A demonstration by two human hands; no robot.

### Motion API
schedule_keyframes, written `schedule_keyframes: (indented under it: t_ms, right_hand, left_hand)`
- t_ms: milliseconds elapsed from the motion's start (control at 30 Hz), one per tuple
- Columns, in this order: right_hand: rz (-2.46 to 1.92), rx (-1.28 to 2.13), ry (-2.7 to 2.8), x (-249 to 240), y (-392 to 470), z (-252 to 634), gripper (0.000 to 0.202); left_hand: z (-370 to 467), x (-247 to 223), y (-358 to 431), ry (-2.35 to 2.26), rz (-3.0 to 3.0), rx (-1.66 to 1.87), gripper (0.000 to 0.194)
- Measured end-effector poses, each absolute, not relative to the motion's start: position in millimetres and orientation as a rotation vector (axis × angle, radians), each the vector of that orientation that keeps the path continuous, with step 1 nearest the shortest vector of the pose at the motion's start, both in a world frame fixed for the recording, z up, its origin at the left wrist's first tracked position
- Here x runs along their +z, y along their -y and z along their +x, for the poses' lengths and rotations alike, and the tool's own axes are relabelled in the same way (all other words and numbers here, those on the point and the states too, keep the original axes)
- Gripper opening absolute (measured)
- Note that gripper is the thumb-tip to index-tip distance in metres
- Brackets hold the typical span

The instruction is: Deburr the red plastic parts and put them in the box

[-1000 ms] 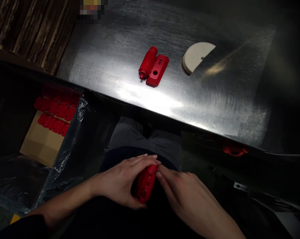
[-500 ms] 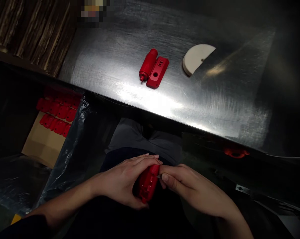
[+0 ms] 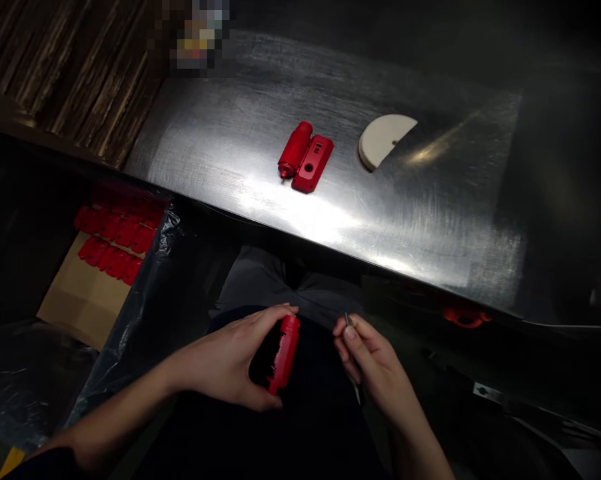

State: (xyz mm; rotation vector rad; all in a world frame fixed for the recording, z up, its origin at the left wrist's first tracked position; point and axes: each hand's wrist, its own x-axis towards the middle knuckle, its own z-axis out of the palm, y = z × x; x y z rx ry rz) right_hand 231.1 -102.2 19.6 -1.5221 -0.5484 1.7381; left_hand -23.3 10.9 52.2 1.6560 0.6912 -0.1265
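My left hand (image 3: 225, 363) grips a red plastic part (image 3: 286, 353) between thumb and fingers, over my lap. To the right, apart from that part, my right hand (image 3: 373, 357) pinches a thin metal blade-like tool (image 3: 349, 320), its tip pointing up. On the metal table (image 3: 220, 160) lie a red cylindrical piece (image 3: 296, 147) and, against its right side, a flat red piece (image 3: 313, 164) with a round hole. A pale half-disc block (image 3: 384, 138) rests farther right.
At the left, a plastic-lined box (image 3: 143, 280) holds several red parts (image 3: 113, 257) on cardboard (image 3: 80, 293). Rough brown stacked sheets (image 3: 75, 73) stand at the upper left. A red ring-shaped object (image 3: 465, 318) is under the table's front edge.
My right hand has drawn away to the right from the red part, with the tool. My left hand has turned the part and shifted slightly left. The view has moved a little.
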Motion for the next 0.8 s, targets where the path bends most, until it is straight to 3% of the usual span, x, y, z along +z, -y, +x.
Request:
schedule_keyframes:
  t_ms: [267, 600, 800]
  right_hand:
    - [-1.58, 1.629, 0.602, 14.2, 100.0, 205.9, 0.044]
    - [-1.555, 1.103, 1.139, 65.1, 96.0, 206.6, 0.007]
    - [-1.539, 1.063, 1.194, 61.5, 97.2, 195.6, 0.006]
  left_hand:
    - [-21.5, 69.1, -9.6, -0.634, 1.733, 0.129, 0.109]
    - [-15.6, 74.0, -0.7, -0.593, 1.844, 0.119, 0.102]
    - [-13.2, 73.8, -0.5, -0.582, 1.881, 0.091, 0.104]
